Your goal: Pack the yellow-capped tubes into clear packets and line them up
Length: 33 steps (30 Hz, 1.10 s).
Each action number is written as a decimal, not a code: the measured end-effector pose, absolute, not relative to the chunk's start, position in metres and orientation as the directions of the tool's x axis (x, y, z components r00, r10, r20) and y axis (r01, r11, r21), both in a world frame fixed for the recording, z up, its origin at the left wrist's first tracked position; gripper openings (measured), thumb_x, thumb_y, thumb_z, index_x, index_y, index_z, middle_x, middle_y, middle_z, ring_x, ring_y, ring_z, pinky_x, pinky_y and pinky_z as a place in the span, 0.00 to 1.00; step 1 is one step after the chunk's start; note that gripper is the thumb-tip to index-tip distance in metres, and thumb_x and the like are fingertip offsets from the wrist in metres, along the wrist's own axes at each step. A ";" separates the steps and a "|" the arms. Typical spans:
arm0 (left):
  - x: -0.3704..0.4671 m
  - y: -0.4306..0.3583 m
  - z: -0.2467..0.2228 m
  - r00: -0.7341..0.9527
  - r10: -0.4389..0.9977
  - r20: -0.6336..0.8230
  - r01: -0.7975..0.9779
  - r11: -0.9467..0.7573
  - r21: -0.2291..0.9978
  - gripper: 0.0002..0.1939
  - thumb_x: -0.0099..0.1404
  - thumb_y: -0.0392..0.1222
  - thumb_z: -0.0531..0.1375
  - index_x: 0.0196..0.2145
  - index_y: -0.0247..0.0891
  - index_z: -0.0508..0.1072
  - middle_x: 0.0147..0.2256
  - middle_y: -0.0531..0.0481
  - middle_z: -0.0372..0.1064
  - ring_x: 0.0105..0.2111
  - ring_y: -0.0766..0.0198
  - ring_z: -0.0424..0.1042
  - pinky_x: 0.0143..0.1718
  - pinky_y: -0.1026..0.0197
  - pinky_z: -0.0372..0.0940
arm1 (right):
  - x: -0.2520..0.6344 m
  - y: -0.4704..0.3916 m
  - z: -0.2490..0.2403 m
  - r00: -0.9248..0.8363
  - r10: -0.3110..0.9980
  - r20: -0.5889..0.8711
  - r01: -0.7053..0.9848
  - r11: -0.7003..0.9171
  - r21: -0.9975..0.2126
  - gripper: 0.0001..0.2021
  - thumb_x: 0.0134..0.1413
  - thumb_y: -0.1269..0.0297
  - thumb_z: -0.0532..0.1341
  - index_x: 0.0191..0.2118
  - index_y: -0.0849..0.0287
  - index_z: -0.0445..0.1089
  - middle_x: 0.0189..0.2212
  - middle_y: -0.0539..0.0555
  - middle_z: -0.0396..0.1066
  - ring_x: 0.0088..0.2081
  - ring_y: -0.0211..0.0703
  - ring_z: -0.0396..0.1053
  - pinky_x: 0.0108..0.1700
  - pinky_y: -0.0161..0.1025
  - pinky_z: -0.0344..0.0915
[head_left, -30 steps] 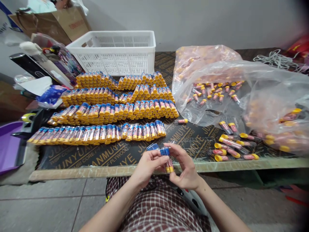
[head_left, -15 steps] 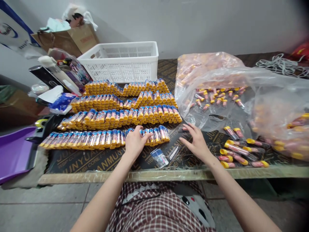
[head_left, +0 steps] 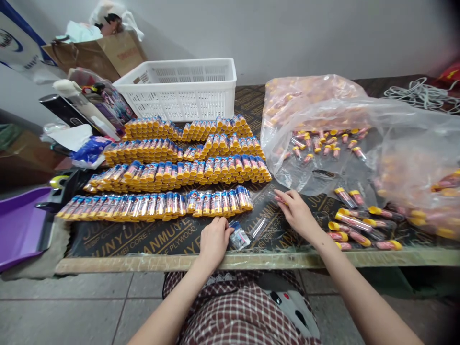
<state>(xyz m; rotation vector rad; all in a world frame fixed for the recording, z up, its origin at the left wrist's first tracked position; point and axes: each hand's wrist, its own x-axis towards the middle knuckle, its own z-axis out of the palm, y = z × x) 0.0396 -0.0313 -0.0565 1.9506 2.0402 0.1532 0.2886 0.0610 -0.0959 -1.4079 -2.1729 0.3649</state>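
My left hand (head_left: 213, 243) is low over the near part of the table, fingers bent together. Its thumb is at the left edge of a small pile of printed blue-and-white labels (head_left: 240, 236); whether it has lifted one is hidden. My right hand (head_left: 297, 213) pinches a small tube with pink contents (head_left: 280, 198), mostly covered by the fingers. Between the hands, beside the labels, lies an empty clear tube (head_left: 258, 228). Behind my left hand runs the nearest row of labelled tubes with yellow caps (head_left: 158, 205).
More stacked tube rows (head_left: 172, 172) stand behind, before a white plastic basket (head_left: 179, 98). Loose unlabelled tubes (head_left: 354, 221) lie at right, by clear plastic bags (head_left: 309, 98) of tubes. A purple dustpan (head_left: 23, 225) is at far left. The table's wooden edge (head_left: 251, 262) faces me.
My left hand has left the front tube row and come down toward me to the label pile. My right hand's fingers have closed on the pink-filled tube.
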 end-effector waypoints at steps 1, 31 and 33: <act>0.039 -0.032 -0.057 -0.014 0.990 -0.138 0.950 0.057 0.306 0.08 0.65 0.42 0.54 0.31 0.38 0.69 0.33 0.48 0.70 0.31 0.61 0.70 0.31 0.62 0.55 | 0.288 0.053 -0.091 -0.307 0.909 0.283 0.740 0.415 -0.529 0.18 0.60 0.66 0.51 0.54 0.57 0.63 0.38 0.56 0.64 0.40 0.45 0.67 0.43 0.43 0.64; 0.048 -0.031 -0.025 -0.199 0.844 -0.498 -0.456 0.371 0.809 0.14 0.40 0.42 0.71 0.24 0.32 0.74 0.25 0.52 0.71 0.25 0.71 0.67 0.30 0.66 0.64 | 0.248 -0.063 -0.045 -0.065 0.946 0.319 0.292 0.324 -0.900 0.16 0.54 0.72 0.59 0.48 0.49 0.70 0.45 0.56 0.67 0.47 0.47 0.67 0.49 0.47 0.67; 0.048 -0.031 -0.026 -0.231 0.831 -0.507 -0.480 0.356 0.802 0.15 0.38 0.43 0.72 0.23 0.32 0.75 0.23 0.52 0.70 0.24 0.71 0.67 0.29 0.67 0.64 | 0.247 -0.063 -0.046 -0.078 0.942 0.326 0.294 0.334 -0.896 0.17 0.54 0.72 0.59 0.48 0.49 0.70 0.46 0.55 0.67 0.47 0.47 0.67 0.49 0.47 0.67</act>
